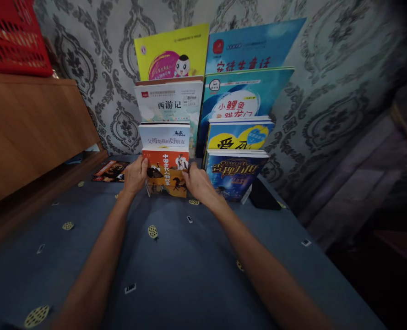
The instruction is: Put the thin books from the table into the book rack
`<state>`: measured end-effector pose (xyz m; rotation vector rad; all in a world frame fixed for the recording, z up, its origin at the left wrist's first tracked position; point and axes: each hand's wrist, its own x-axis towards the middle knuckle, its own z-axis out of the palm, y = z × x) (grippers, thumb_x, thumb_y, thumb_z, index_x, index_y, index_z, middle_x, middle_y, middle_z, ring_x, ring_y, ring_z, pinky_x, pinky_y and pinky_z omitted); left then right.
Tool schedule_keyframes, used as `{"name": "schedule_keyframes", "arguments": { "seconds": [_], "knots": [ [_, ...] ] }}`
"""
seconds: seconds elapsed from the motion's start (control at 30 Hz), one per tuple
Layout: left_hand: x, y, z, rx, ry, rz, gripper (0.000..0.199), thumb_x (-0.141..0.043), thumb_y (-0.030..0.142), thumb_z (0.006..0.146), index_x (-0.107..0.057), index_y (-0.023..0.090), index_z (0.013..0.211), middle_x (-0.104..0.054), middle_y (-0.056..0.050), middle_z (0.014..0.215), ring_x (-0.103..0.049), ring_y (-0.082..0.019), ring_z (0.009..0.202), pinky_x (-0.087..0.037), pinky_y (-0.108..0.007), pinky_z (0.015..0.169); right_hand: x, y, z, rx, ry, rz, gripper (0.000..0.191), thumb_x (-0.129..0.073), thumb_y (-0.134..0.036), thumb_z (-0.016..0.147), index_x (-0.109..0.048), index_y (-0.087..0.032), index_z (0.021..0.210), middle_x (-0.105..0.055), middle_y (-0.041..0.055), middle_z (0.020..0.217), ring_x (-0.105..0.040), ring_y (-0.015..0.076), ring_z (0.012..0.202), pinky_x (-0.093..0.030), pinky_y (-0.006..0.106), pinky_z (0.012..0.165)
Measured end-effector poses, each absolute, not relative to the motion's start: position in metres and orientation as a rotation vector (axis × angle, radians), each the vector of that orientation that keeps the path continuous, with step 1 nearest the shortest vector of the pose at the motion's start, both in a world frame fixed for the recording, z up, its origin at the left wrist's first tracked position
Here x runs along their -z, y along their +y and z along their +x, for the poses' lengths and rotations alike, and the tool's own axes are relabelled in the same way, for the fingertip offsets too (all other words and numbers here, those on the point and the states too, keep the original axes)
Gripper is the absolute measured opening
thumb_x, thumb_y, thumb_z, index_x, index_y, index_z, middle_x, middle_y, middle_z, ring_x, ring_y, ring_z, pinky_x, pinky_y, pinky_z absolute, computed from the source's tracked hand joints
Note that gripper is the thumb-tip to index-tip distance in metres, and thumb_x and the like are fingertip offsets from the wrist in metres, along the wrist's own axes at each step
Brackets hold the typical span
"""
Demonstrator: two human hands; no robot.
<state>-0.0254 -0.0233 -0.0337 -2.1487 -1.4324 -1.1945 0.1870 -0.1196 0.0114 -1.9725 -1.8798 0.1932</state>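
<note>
An orange book (pixel 168 176) stands upright at the front of the left row of books. My left hand (pixel 136 175) grips its left edge, and my right hand (pixel 197 180) grips its right edge, fingers partly hidden around the sides. Right behind it rises a pale book (pixel 164 136), then a taller white book (pixel 170 101) and a yellow book (pixel 172 48) against the wall. Beside this row, to the right, stands another row with a dark blue book (pixel 234 176) in front, a blue-and-yellow book (pixel 239 135), a teal book (pixel 246 94) and a blue book (pixel 254 43).
A patterned dark blue cloth (pixel 176 279) covers the surface. One dark, flat book (pixel 110 171) lies left of the rows, and a black flat object (pixel 265 196) lies right. A wooden cabinet (pixel 31 133) carries a red basket (pixel 16 41). Patterned wallpaper (pixel 117 68) backs the books.
</note>
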Motion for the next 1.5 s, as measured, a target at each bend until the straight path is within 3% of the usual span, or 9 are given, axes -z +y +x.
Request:
{"name": "schedule_keyframes", "arguments": {
  "seconds": [0.6,1.07,1.5],
  "knots": [
    [0.036,-0.022,-0.031,1.137,-1.399,-2.211,0.046,-0.021,0.039,0.105,-0.059,0.018,0.092,-0.066,-0.009,0.075,-0.063,-0.022,0.070,-0.034,-0.031,0.064,-0.006,-0.117,0.188,-0.161,-1.899,-1.957,0.027,-0.039,-0.026,0.103,-0.049,-0.013,0.124,-0.073,0.0202,0.108,-0.071,0.0324,0.100,-0.048,0.035,0.079],
    [0.014,-0.037,-0.037,1.322,-1.361,-2.159,0.031,-0.040,0.047,0.096,-0.047,0.023,0.078,-0.050,0.001,0.062,-0.051,-0.017,0.058,-0.032,-0.028,0.061,-0.024,-0.132,0.193,-0.245,-1.940,-1.920,0.027,-0.039,-0.028,0.104,-0.055,-0.013,0.119,-0.073,0.0196,0.113,-0.070,0.0287,0.105,-0.048,0.032,0.080],
    [-0.005,-0.051,-0.026,1.464,-1.304,-2.013,0.030,-0.043,0.047,0.096,-0.051,0.022,0.084,-0.056,-0.002,0.070,-0.054,-0.018,0.064,-0.034,-0.029,0.064,-0.029,-0.139,0.196,-0.219,-1.970,-1.863,0.030,-0.043,-0.028,0.103,-0.058,-0.008,0.119,-0.072,0.0239,0.113,-0.070,0.0316,0.106,-0.050,0.036,0.082]
  ]
}}
